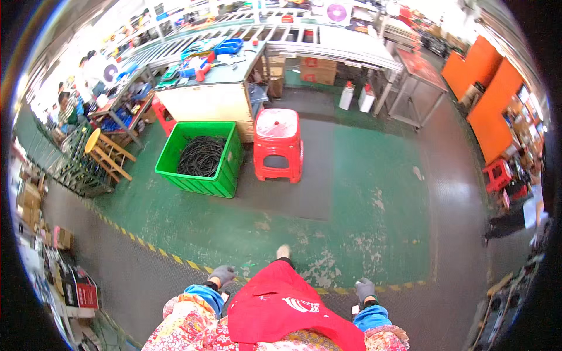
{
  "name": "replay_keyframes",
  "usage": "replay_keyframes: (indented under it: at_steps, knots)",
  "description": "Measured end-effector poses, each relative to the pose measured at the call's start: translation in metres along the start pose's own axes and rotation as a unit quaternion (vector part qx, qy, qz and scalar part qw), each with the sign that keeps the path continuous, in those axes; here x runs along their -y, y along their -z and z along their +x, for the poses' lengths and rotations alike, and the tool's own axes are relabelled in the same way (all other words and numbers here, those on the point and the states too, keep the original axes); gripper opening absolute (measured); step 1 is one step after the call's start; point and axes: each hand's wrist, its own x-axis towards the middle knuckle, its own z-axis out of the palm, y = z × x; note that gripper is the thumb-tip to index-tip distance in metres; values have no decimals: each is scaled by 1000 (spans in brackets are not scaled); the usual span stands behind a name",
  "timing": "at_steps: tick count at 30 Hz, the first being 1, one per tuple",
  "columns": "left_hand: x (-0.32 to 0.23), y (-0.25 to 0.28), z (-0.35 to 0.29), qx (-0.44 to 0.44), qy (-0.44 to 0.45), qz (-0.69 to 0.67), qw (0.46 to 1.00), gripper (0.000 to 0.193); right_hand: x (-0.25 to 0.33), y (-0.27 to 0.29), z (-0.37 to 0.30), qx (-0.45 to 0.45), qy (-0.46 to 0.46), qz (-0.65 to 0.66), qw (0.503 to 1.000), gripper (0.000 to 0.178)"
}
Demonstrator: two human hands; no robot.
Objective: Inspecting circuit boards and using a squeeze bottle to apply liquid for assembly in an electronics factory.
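My left hand (223, 274), in a grey glove, hangs low beside a red apron (287, 307). Its fingers are loosely apart and nothing shows in them. On the other side of the apron hangs my right hand (365, 289), gloved the same way, with loosely bent fingers and nothing visible in it. Neither hand touches anything. Ahead on the floor stands a green plastic crate (228, 175) holding coiled black cables (202, 157). A red plastic stool (277, 146) is just right of the crate.
A workbench (228, 74) with blue bins stands behind the crate, before a roller conveyor (281, 35). Two white containers (356, 97) sit under the line. A wooden stool (105, 152) is at left; orange panels (489, 99) stand at right. Yellow-striped tape (170, 254) crosses the floor.
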Motion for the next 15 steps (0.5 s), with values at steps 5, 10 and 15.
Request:
replay_keyframes:
  at_steps: [5,10,15]
  knots:
    - [2,-18,32,138,-56,231,962,43,83,-1,85,61,75,-70,993,30]
    - [-80,84,118,78,47,85,992,35,119,15,141,154,64,-224,960,38]
    - [-210,222,224,-53,38,-123,990,39,149,62,210,161,-25,-249,955,41]
